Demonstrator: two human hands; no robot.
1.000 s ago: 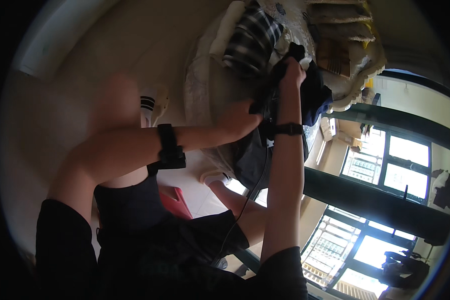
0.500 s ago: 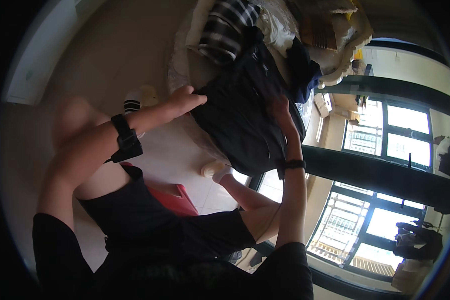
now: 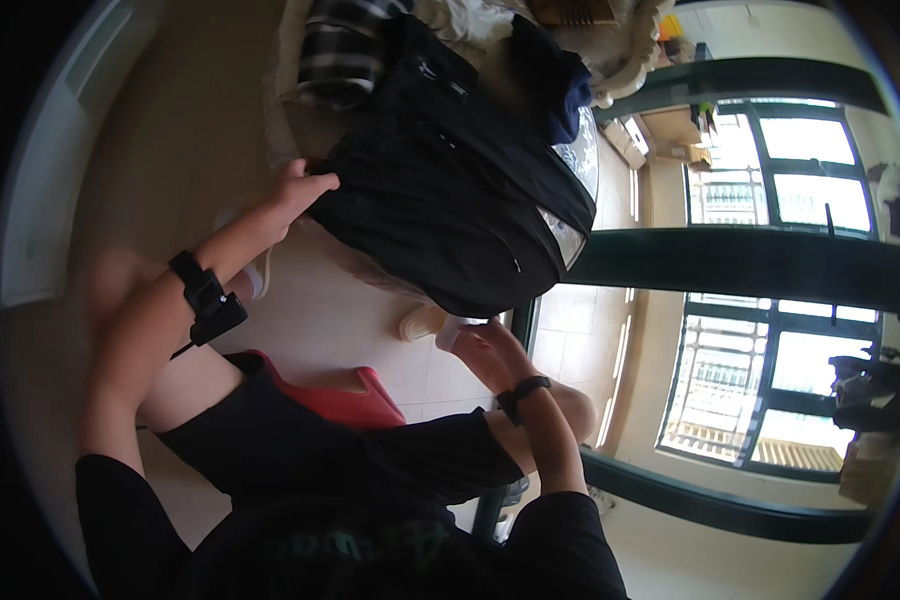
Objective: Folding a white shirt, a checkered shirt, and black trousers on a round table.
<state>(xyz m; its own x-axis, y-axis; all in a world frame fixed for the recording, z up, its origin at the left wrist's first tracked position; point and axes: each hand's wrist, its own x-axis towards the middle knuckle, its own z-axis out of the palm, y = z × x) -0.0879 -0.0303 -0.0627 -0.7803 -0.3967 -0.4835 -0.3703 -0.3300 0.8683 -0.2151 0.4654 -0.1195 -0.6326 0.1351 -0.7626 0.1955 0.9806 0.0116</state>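
A black zippered garment (image 3: 425,205), which looks like a jacket, lies spread over the near part of a covered table (image 3: 292,120). My left hand (image 3: 302,190) is closed on its left edge, thumb and fingers pinching the cloth. At the near end, my right hand (image 3: 490,340) has its fingers bent against the garment's lower edge; its fingertips are partly hidden. Beyond the garment lies a black-and-white checked cloth (image 3: 340,50), with a white cloth (image 3: 465,20) beside it. Dark blue clothing (image 3: 568,95) is bunched to the right.
A red plastic seat (image 3: 355,400) is partly visible under my legs. Below the table edge, my foot wears a pale slipper (image 3: 422,322). Dark green frames (image 3: 730,258) and bright windows (image 3: 815,150) stand on the right, with cardboard boxes (image 3: 670,125) near them. A white cabinet-like piece (image 3: 45,210) is at far left.
My right hand has moved from on top of the garment down to its near edge. My left hand keeps its pinch; the table and garment now appear further left and up.
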